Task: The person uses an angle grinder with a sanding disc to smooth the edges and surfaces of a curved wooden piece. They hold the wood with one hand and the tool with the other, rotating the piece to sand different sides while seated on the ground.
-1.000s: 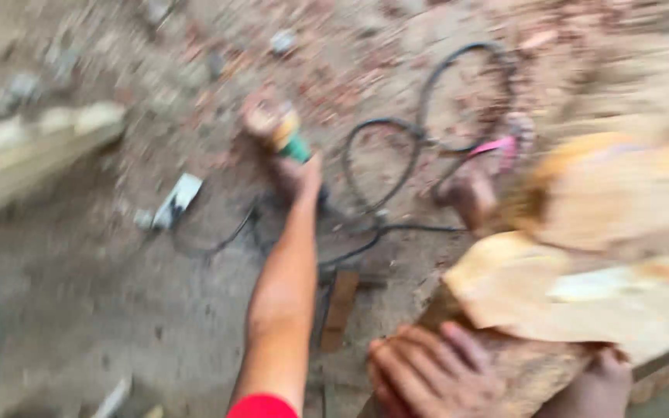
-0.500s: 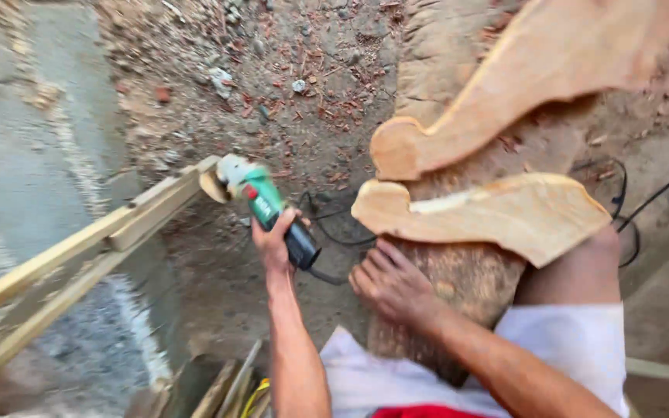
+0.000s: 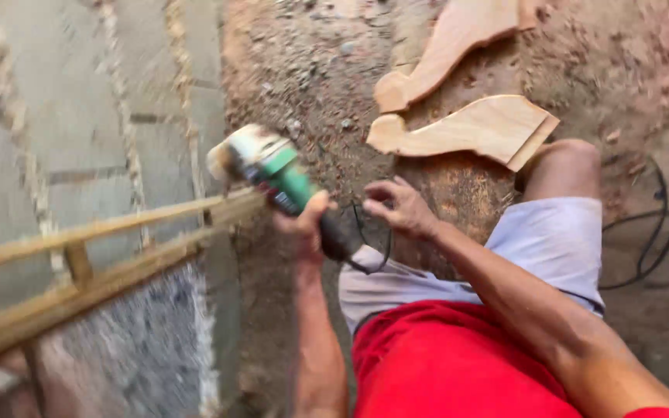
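Your left hand [image 3: 309, 224] is closed around the dark rear grip of the green angle grinder [image 3: 276, 176], and since half a second ago you have lifted the tool: its pale disc guard now sits higher and closer to you, above the near end of the wooden frame [image 3: 102, 267] rather than level with its tip. Your right hand [image 3: 398, 207] has come off the rough log [image 3: 458, 197] it was pressing on; it now hovers just beside the grinder's tail with fingers loosely curled, holding nothing, near the loop of black cord [image 3: 365, 240] at the tool's back. To my eye that reads as you bringing the second hand toward the tool, though I can't tell whether the disc is spinning.

The two pale curved wood cut-outs [image 3: 466, 128] lie at the far end of the log, the nearer one touching your bare right knee [image 3: 571, 155], the farther one running to the picture's top edge. You sit astride the log in pale shorts and a red top. The ground [image 3: 311, 62] under it is bare dirt strewn with chips and sawdust; along its left edge it gives way to grey paving slabs [image 3: 71, 116], blurred by head motion. More black cable [image 3: 656, 240] loops on the dirt at your right.
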